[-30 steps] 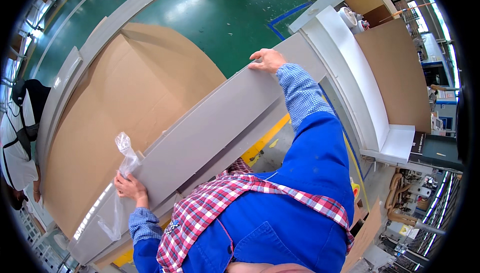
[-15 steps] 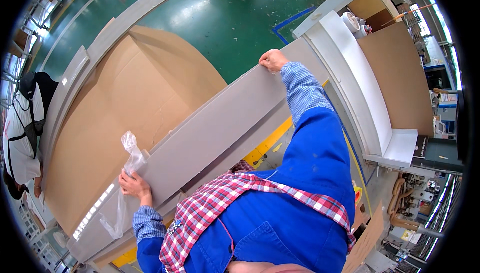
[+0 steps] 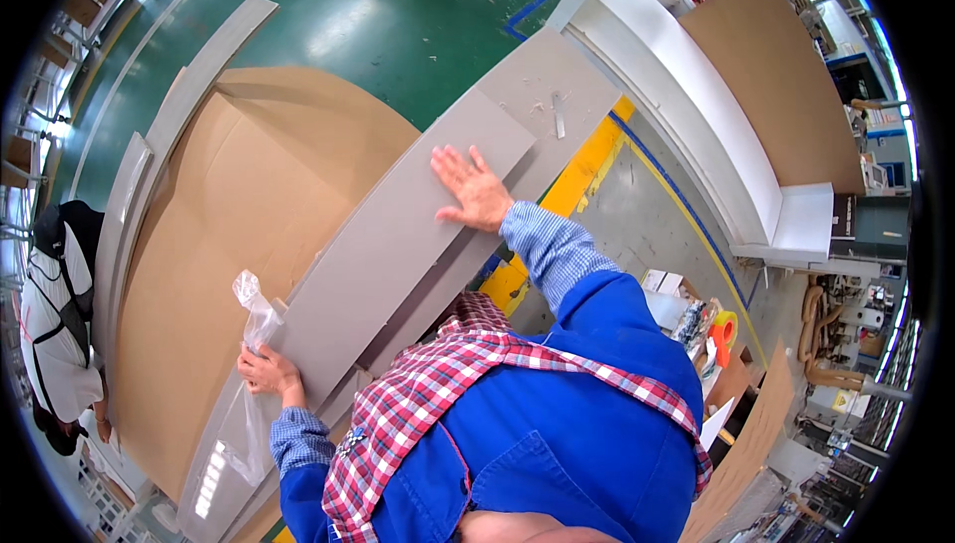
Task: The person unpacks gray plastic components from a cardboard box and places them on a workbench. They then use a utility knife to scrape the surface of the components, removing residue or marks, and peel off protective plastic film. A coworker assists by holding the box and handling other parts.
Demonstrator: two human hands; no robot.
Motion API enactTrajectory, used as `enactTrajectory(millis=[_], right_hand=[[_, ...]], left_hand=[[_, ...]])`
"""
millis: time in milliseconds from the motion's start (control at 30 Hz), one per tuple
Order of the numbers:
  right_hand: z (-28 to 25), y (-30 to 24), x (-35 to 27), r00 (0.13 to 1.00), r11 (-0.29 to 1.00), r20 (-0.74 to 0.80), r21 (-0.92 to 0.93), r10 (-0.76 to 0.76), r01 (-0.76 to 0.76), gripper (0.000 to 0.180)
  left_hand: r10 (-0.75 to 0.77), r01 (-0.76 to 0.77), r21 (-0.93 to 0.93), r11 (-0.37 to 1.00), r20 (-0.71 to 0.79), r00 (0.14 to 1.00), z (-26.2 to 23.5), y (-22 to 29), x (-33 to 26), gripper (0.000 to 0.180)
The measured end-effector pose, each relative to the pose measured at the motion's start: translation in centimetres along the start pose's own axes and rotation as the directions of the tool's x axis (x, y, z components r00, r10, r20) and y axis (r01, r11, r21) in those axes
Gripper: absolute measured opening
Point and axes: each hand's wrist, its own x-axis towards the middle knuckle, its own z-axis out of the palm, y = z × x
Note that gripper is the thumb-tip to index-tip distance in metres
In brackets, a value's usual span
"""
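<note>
A long grey panel [image 3: 398, 235] lies slantwise in front of me, on top of another grey panel [image 3: 572, 76] that shows beyond its far end and along its near side. My right hand [image 3: 473, 188] rests flat on the upper panel, fingers spread, holding nothing. At the panel's left part my left hand [image 3: 269, 372] is closed on crumpled clear plastic film [image 3: 261, 319], which sticks up past the fingers and trails down below them. A thin silvery strip [image 3: 558, 113] lies among scraps on the lower panel.
Behind the panels spreads a big brown cardboard sheet [image 3: 249, 185], edged on the left by long grey boards [image 3: 214, 51]. A co-worker in white [image 3: 55, 314] stands at far left. White panels [image 3: 696, 95] stand at right, with an orange tape roll [image 3: 724, 329] nearer me.
My right hand has let go of the upper panel's far edge and come nearer, now flat on it. That panel has slid toward the lower left, uncovering the lower panel's end and the strip.
</note>
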Motion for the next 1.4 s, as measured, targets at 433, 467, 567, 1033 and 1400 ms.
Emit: enactTrajectory(millis=[433,467,567,1033,1400], right_hand=[[5.8,3.5,5.2,0.92,0.92,-0.093,-0.057,0.382,-0.388,0.074],[6.1,-1.9,5.7,0.942,0.936,0.0,-0.113,0.335,-0.333,0.08],[7.9,-14.6,6.7,0.996,1.0,0.088,0.011,0.022,-0.023,0.085],[7.3,-36.8,11.8,0.976,0.986,0.174,-0.087,-0.129,0.145,0.087],[9.5,-56.7,13.9,0.867,0.862,0.058,0.157,-0.496,0.482,0.062]], left_hand=[[-0.099,0.086,-0.212,0.974,-0.052,0.994,4.4,3.9,3.0,0.037],[-0.181,0.179,-0.21,0.961,0.009,0.983,2.3,5.3,3.4,0.034],[-0.251,0.183,-0.379,0.907,-0.137,0.958,3.4,5.9,4.8,0.032],[-0.053,0.033,-0.251,0.967,-0.074,0.996,-6.7,-13.3,5.7,0.07],[-0.012,0.348,-0.834,0.428,0.38,0.925,-6.0,-22.2,9.8,0.031]])
